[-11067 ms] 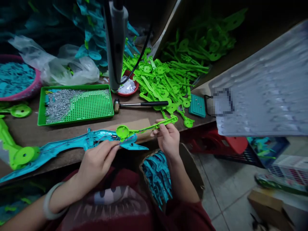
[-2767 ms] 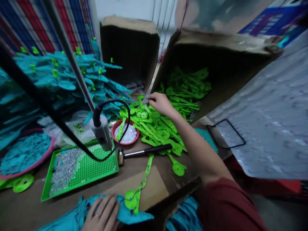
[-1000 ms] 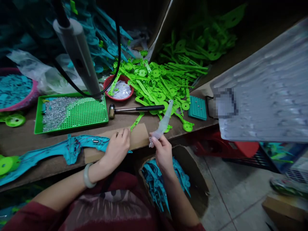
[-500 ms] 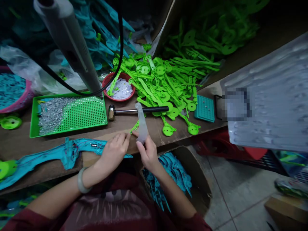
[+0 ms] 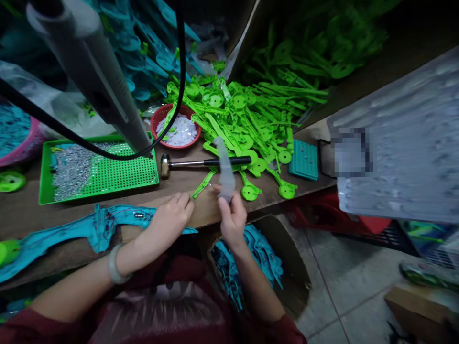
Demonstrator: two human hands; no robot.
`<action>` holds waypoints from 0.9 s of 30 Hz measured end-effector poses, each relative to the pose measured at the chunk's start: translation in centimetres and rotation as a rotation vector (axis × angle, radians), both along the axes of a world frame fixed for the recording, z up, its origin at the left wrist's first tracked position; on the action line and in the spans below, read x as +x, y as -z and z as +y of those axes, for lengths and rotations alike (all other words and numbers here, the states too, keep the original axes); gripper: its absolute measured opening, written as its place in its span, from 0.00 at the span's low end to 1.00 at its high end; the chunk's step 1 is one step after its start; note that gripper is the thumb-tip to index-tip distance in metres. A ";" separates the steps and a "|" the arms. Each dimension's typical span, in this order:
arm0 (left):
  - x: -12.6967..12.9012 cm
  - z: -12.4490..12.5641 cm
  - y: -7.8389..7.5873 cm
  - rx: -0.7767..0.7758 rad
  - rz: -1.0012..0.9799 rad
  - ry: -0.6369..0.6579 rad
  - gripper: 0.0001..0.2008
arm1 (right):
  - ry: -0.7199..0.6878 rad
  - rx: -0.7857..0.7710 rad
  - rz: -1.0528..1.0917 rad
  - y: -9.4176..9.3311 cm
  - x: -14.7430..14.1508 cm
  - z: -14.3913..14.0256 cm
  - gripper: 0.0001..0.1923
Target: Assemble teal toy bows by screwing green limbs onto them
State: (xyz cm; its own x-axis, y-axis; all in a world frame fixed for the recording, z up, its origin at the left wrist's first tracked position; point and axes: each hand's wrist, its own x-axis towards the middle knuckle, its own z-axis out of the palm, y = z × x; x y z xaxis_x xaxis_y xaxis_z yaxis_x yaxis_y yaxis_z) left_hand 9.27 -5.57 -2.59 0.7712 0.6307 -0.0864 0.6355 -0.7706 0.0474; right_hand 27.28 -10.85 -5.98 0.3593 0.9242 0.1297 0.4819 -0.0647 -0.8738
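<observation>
My left hand [image 5: 172, 215] is closed over the bench edge, fingers bent together. Its fingertips meet the lower end of a slim lime-green plastic part [image 5: 203, 184]; the grip itself is hidden from above. In my right hand [image 5: 234, 220], a translucent whitish plastic piece [image 5: 226, 174] is held upright by its lower end between thumb and fingers, slightly blurred. Behind that piece lies a hammer [image 5: 188, 165] with a black handle. A long blue plastic shell [image 5: 68, 228] with wires and small metal pieces inside runs leftward from beneath my left hand.
A green tray [image 5: 138, 179] holds many small metal pieces, near a red basket [image 5: 155, 125] of white pieces. Lime-green parts [image 5: 244, 124] are heaped behind. Teal trays [image 5: 303, 160] are stacked to the right. A box [image 5: 297, 282] of blue shells stands below the bench edge.
My right hand has moved right, away from my left hand, carrying the whitish piece with it. My left hand stays almost in place by the green part's end.
</observation>
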 end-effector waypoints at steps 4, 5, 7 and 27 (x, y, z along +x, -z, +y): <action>-0.9 -0.2 0.2 -0.026 -0.051 0.029 0.12 | 0.164 -0.017 -0.444 -0.4 3.2 1.9 0.12; -1.4 -0.4 0.3 -0.036 -0.070 0.038 0.12 | 0.180 -0.006 -0.560 -0.5 3.5 2.1 0.13; -2.4 -0.9 0.5 -0.037 -0.109 0.055 0.13 | 0.176 0.103 -0.738 -0.5 3.4 2.1 0.16; -4.5 -2.3 1.5 0.048 -0.179 0.086 0.18 | -0.419 0.117 -0.268 -0.5 -0.9 3.4 0.05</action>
